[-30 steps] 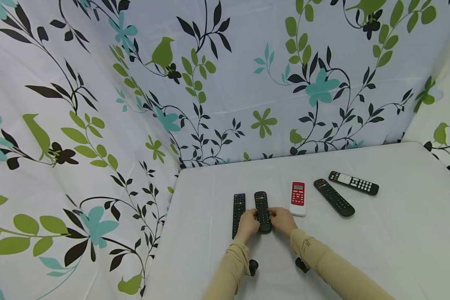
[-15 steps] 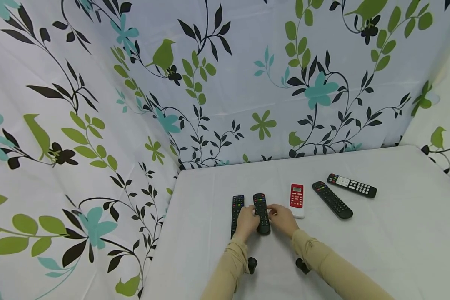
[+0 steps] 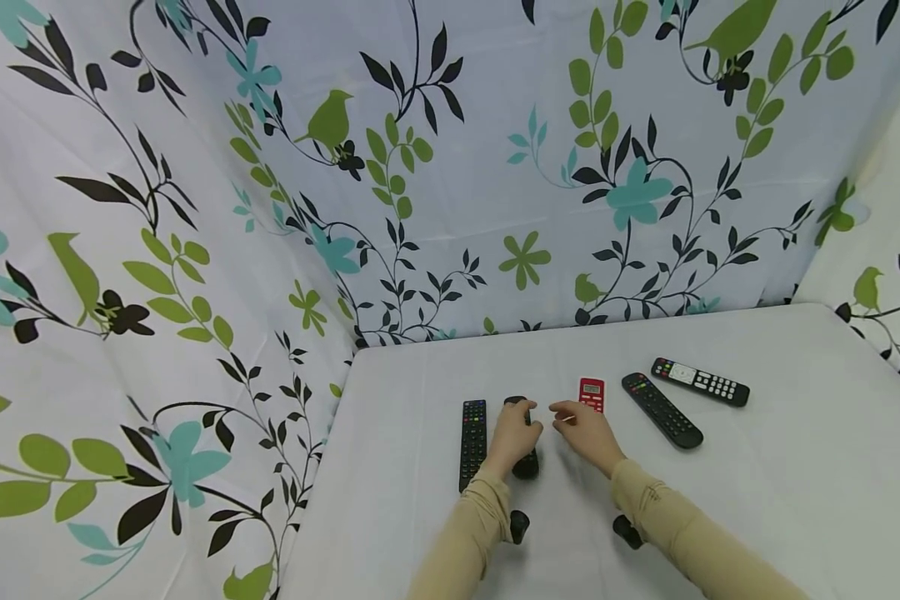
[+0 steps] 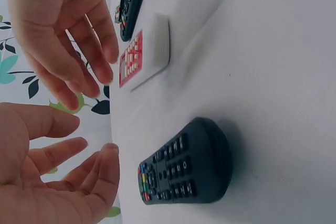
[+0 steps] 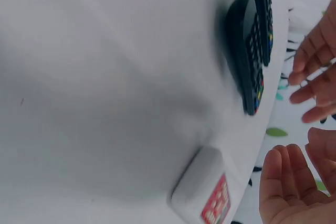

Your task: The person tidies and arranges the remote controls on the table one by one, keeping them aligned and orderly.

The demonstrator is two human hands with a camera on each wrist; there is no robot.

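My left hand (image 3: 513, 437) hovers above a black remote control (image 3: 527, 467), partly covering it in the head view. Its fingers are loosely bent and hold nothing, as the left wrist view shows. Facing it, my right hand (image 3: 587, 433) is raised with relaxed fingers, in front of a red-and-white remote (image 3: 592, 392) whose lower part it hides. A gap separates the two hands. The black remote (image 4: 184, 166) lies flat on the white cloth in the left wrist view, apart from both hands. Left of it rests a longer, slim black remote (image 3: 473, 442).
Farther right lie a black remote (image 3: 662, 410) set at a slant and another black remote (image 3: 701, 382) with a pale pad. The white-covered table (image 3: 420, 367) meets a patterned curtain (image 3: 450, 167) at the back. Dark devices (image 3: 520, 527) sit at the wrists.
Both hands have let go of the middle black remote and risen off it. My left hand has shifted right over it, my right hand slightly right. The remotes stay put on the table.
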